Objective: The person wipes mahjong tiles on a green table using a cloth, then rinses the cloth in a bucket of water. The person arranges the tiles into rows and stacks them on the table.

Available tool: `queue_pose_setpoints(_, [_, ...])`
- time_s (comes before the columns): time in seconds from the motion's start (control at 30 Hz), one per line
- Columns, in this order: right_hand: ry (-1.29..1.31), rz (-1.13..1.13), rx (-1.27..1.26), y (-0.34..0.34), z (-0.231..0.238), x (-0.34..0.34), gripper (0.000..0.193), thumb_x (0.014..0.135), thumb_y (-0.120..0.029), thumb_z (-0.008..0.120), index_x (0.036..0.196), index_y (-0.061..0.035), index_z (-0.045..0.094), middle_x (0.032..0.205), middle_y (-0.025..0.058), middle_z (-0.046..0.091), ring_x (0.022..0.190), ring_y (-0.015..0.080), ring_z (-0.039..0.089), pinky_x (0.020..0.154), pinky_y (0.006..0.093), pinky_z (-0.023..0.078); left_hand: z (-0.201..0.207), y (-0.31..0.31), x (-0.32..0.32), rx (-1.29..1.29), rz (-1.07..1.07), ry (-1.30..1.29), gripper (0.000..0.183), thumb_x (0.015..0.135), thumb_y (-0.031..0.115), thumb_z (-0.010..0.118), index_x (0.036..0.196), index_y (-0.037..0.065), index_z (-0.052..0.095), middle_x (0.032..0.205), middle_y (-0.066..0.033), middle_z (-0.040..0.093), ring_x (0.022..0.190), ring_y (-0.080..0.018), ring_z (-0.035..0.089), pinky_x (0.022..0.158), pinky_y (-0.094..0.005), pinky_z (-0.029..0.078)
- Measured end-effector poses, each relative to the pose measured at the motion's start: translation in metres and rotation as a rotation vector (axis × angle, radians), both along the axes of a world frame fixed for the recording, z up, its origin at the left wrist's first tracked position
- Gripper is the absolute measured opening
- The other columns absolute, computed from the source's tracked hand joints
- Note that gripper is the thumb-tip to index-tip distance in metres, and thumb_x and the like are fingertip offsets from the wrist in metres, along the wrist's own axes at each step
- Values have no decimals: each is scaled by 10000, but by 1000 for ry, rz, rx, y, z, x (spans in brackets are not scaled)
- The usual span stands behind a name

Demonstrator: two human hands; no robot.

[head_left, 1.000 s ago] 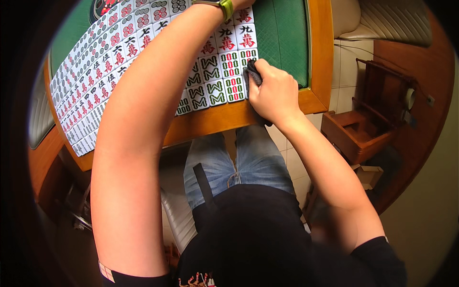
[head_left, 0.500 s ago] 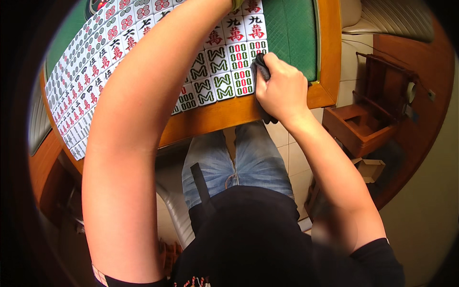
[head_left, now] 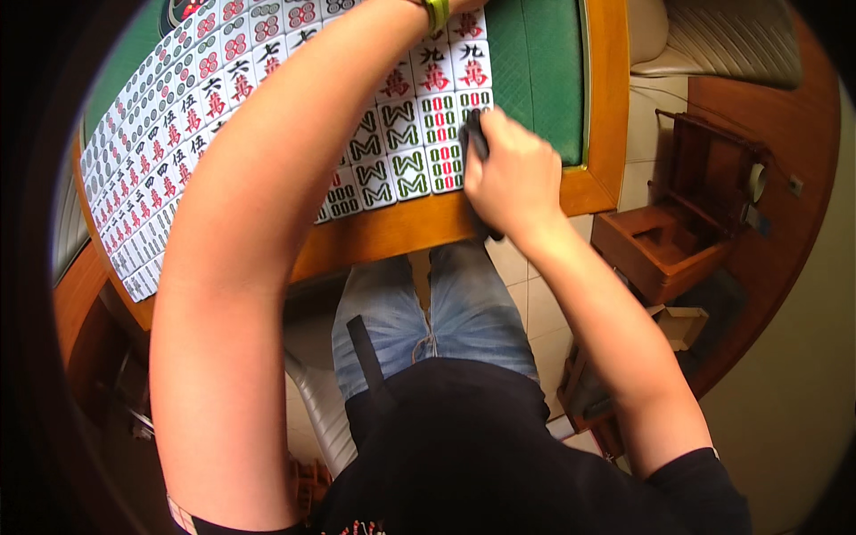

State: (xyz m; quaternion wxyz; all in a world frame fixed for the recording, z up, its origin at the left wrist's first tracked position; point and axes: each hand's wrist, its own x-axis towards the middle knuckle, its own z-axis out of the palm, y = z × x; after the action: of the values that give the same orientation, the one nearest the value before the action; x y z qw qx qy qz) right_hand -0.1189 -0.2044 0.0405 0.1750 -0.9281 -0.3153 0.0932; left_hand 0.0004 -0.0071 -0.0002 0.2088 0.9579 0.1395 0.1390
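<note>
Rows of white mahjong tiles (head_left: pixel 434 67) lie face up in a tight block on the green-topped table (head_left: pixel 535 80). My right hand (head_left: pixel 515 174) is closed round something black and soft-looking, seemingly a black cloth (head_left: pixel 477 138), at the block's near right corner. Part of the cloth covers a corner tile and some hangs below the fist by the table's edge. My left arm reaches across the tiles to the far side. Only a sliver of my left hand (head_left: pixel 467 4) shows at the top edge, past a yellow-green wristband (head_left: pixel 436 14); its fingers are out of sight.
A wooden rim (head_left: pixel 392 234) borders the table, close above my lap. To the right stand an open reddish-brown wooden box (head_left: pixel 664 250) and a padded chair (head_left: pixel 722 40). A dark round fitting (head_left: pixel 183 11) is at the table's far left.
My right hand with the black cloth has shifted slightly down and left in the picture. The whole view has shifted a little too. The left wristband shows more fully.
</note>
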Motion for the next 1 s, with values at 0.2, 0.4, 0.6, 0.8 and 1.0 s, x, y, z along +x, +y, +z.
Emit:
queue_pose_setpoints(0.2, [-55, -44, 5, 13, -6, 16, 216, 824, -154, 711, 963, -52, 582, 802, 172, 689, 701, 389, 698, 639, 499, 570, 8, -6, -4, -18, -10, 27, 369, 822, 165, 582, 1124, -47, 595, 1251, -245, 568, 1228, -389, 510, 1047, -490, 394])
queue_pose_setpoints(0.4, [1, -84, -16, 22, 1, 32, 145, 872, -158, 661, 939, -62, 576, 779, 177, 681, 741, 413, 691, 670, 531, 559, -4, -4, -2, 48, 17, -13, 364, 828, 169, 581, 1126, -40, 595, 1281, -243, 562, 1224, -387, 516, 1057, -484, 396])
queue_pose_setpoints(0.6, [79, -67, 11, -8, 1, 13, 137, 871, -157, 667, 922, -68, 576, 801, 189, 690, 737, 415, 690, 653, 537, 548, 8, -6, -1, -10, -6, 33, 345, 826, 159, 576, 1107, -41, 595, 1240, -239, 578, 1203, -380, 523, 1034, -466, 407])
queue_pose_setpoints(0.8, [160, -64, 109, -16, 9, 1, 148, 882, -158, 667, 892, -43, 574, 812, 203, 690, 759, 438, 678, 662, 538, 540, 10, -7, -1, 6, 14, 51, 353, 829, 171, 585, 1110, -43, 595, 1233, -242, 579, 1196, -380, 526, 1035, -466, 407])
queue_pose_setpoints(1.0, [182, -133, 104, -6, 1, 22, 171, 902, -175, 665, 861, -42, 565, 785, 221, 683, 762, 463, 670, 659, 546, 531, 10, -3, -1, -13, -2, 72, 387, 845, 169, 568, 1161, -52, 585, 1271, -256, 564, 1233, -398, 509, 1060, -492, 393])
